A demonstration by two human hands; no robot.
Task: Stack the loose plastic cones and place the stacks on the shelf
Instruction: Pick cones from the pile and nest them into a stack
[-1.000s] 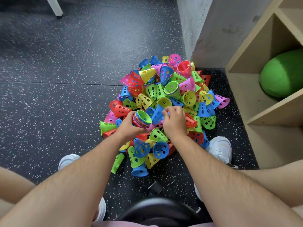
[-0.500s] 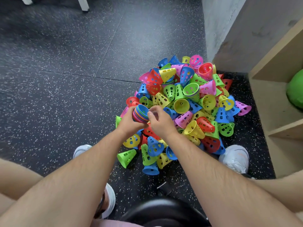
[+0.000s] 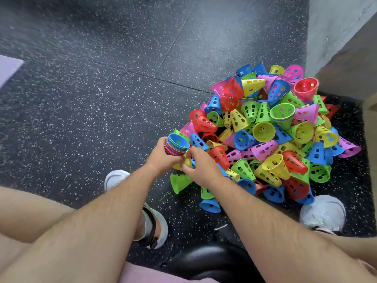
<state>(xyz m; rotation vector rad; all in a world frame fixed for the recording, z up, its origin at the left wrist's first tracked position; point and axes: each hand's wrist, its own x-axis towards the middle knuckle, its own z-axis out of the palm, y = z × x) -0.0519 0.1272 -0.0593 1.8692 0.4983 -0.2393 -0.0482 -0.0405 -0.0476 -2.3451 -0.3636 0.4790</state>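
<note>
My left hand [image 3: 161, 159] grips a nested stack of coloured plastic cones [image 3: 176, 145], blue uppermost. My right hand [image 3: 201, 167], fingers curled, seems to pinch a yellow perforated plastic cone [image 3: 186, 162] just beside the stack. The loose pile of plastic cones [image 3: 265, 135] lies to the right on the speckled black rubber floor [image 3: 102, 99].

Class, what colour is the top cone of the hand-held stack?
Blue; the top cone of the stack in the left hand, head view.

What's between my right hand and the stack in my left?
Head view: part of a yellow cone shows between the right hand and the stack held by the left hand.
</note>
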